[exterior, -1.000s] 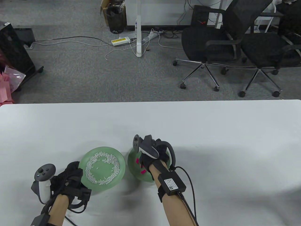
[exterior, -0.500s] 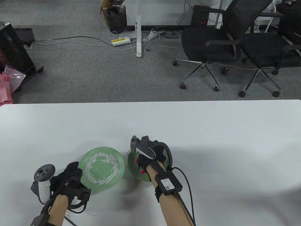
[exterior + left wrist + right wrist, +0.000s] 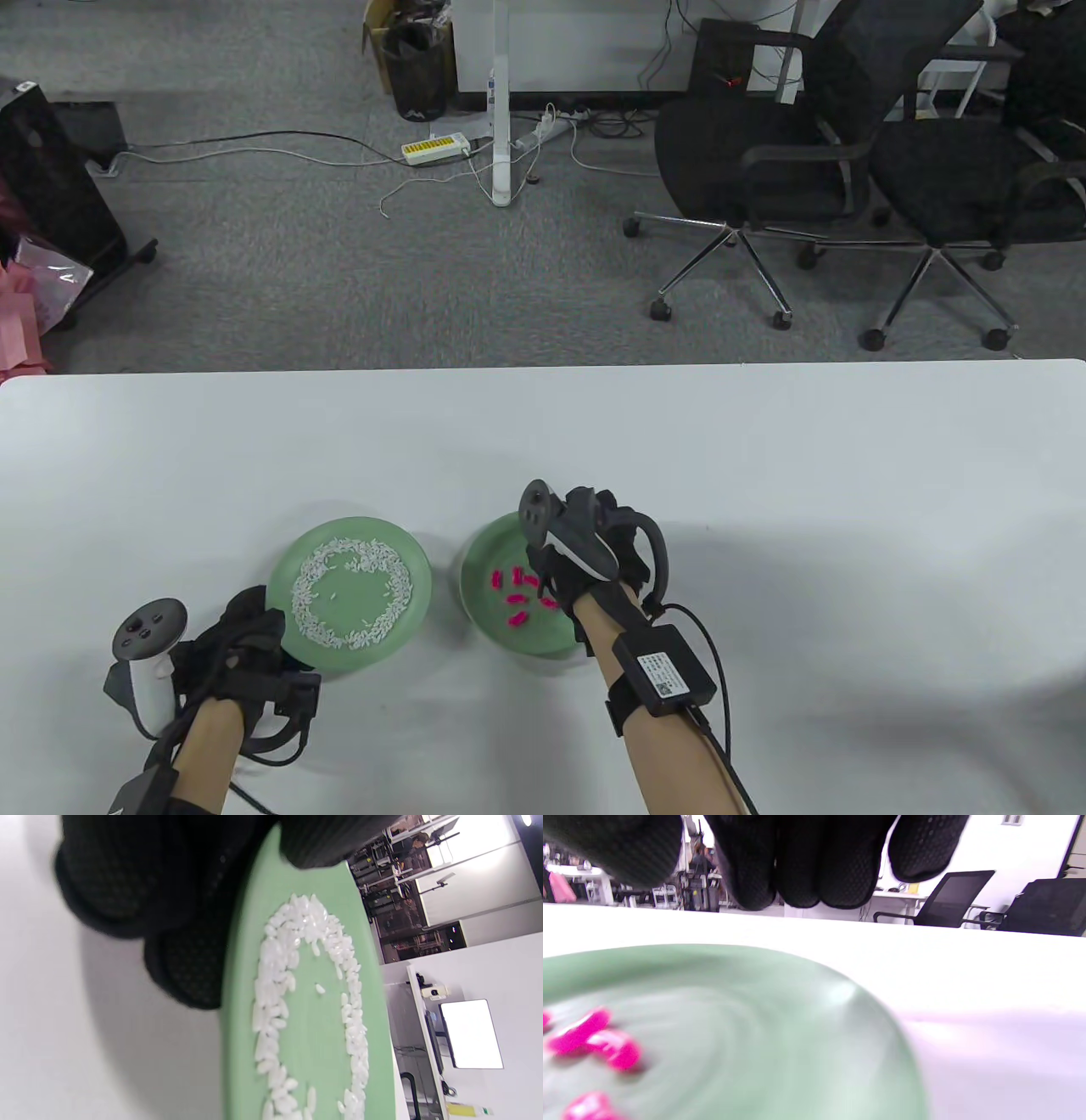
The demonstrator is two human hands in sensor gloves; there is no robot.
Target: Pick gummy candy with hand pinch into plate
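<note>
A green plate (image 3: 479,552) holds several pink gummy candies (image 3: 517,601). My right hand (image 3: 585,552) hovers over that plate's right side. In the right wrist view the thumb and fingers (image 3: 797,861) hang apart above the plate (image 3: 797,1027), with nothing between them. The candies (image 3: 594,1039) lie at the lower left there. A second green plate (image 3: 416,560) to the left carries a ring of white grains (image 3: 373,556). My left hand (image 3: 267,624) grips its near-left rim. In the left wrist view, my left hand (image 3: 250,899) has its thumb on the plate (image 3: 314,1035) and its fingers (image 3: 186,980) beside the rim.
The white table (image 3: 764,475) stretches wide to the right and behind the plates. Beyond its far edge are grey carpet, two black office chairs (image 3: 764,161) and cables on the floor.
My right hand has moved right, uncovering more pink candies on the right plate. The left hand and its plate have shifted slightly left.
</note>
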